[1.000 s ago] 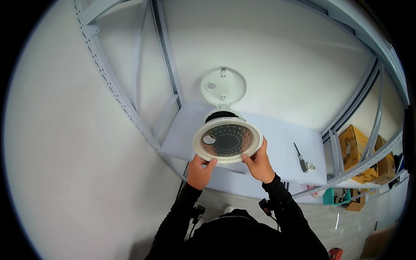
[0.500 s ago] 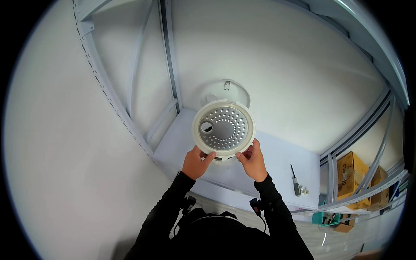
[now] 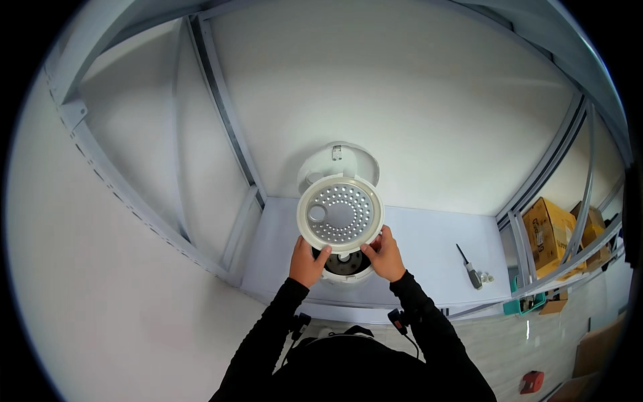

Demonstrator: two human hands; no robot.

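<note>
White-rimmed round perforated metal lid (image 3: 341, 214) clamped at near edge by left hand (image 3: 307, 263), right hand (image 3: 386, 258); slack grip could drop it onto white round cooker (image 3: 347, 277).

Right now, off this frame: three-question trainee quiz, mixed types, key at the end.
1. True or false: the left hand and the right hand both hold the white-rimmed disc.
2. Multiple choice: on the white shelf, where does the screwdriver lie relative to the white-rimmed disc, as the person sees it?
A) to its left
B) to its right
C) straight behind it
3. Short answer: is the outer lid of the white appliance raised or shut?

Key:
1. True
2. B
3. Raised
</note>
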